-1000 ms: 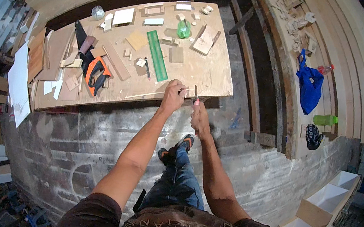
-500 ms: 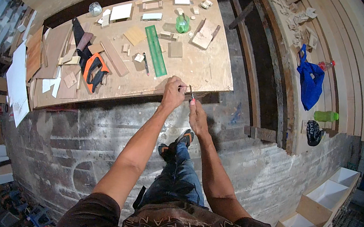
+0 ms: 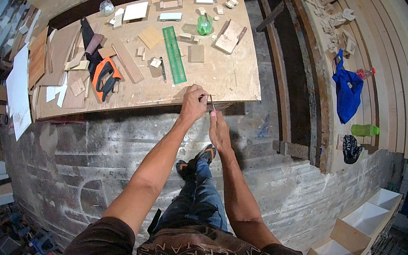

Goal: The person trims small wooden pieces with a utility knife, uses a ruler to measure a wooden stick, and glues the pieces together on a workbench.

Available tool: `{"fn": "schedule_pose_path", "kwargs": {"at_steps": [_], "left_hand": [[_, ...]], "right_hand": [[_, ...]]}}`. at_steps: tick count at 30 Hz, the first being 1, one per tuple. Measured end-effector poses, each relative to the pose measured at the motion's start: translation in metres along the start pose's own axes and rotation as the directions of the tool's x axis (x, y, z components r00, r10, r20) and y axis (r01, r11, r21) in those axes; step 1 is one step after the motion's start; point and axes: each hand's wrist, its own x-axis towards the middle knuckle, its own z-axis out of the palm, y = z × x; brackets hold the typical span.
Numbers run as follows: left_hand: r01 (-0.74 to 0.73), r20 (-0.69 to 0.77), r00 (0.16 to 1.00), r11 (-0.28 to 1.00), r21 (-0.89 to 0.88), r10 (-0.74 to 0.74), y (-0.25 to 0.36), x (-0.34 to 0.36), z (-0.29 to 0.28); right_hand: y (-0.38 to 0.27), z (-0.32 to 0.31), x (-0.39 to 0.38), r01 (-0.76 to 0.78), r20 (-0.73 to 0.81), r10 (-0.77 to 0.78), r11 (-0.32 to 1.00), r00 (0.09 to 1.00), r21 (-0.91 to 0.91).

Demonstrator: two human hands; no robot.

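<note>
At the table's near edge, my left hand [image 3: 194, 103] is closed in a pinch on a small thin piece, too small to name. Just right of it, my right hand [image 3: 219, 130] is wrapped round a small knife [image 3: 213, 106] with a bit of red at its handle. The blade points away from me, close beside the left fingertips; whether it touches the piece I cannot tell. Beyond the left hand lies a green ruler [image 3: 174, 55], with a dark pen [image 3: 163, 70] to its left.
The wooden table [image 3: 220, 80] bears several wood scraps and blocks, an orange-and-black handsaw [image 3: 105, 78] and a green cut bottle [image 3: 204, 25]. A white sheet [image 3: 19, 90] overhangs its left end. To the right, a blue bag [image 3: 348, 92] lies on a board-lined ledge; white-lined boxes [image 3: 365, 217] stand lower right.
Both hands stay together at the table edge. The right hand and knife have shifted slightly left, and the blade's tilt has changed a little.
</note>
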Motion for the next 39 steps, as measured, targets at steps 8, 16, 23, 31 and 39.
{"fn": "schedule_pose_path", "kwargs": {"at_steps": [8,16,23,31,39], "left_hand": [[-0.039,-0.016,0.999,0.999,0.035,0.04,0.0,0.0,0.0],[-0.089,0.004,0.996,0.991,0.098,0.089,0.002,0.001,-0.001],[-0.066,0.017,0.998,0.988,0.141,0.065,0.002,0.001,-0.003],[-0.083,0.053,0.995,0.995,0.057,0.08,0.003,0.0,-0.006],[-0.153,0.006,0.988,0.978,0.14,0.153,-0.001,0.004,-0.012]], "right_hand": [[-0.008,0.005,0.004,-0.031,-0.003,0.031,0.995,1.0,-0.09],[-0.017,0.007,0.013,-0.094,0.026,0.103,0.969,0.994,-0.229],[-0.022,0.013,0.015,-0.059,0.036,0.073,0.949,0.997,-0.309],[0.001,0.009,0.021,0.014,-0.021,-0.018,0.98,1.0,-0.198],[-0.058,-0.027,0.034,0.105,-0.146,-0.138,0.971,0.98,-0.215]]}}
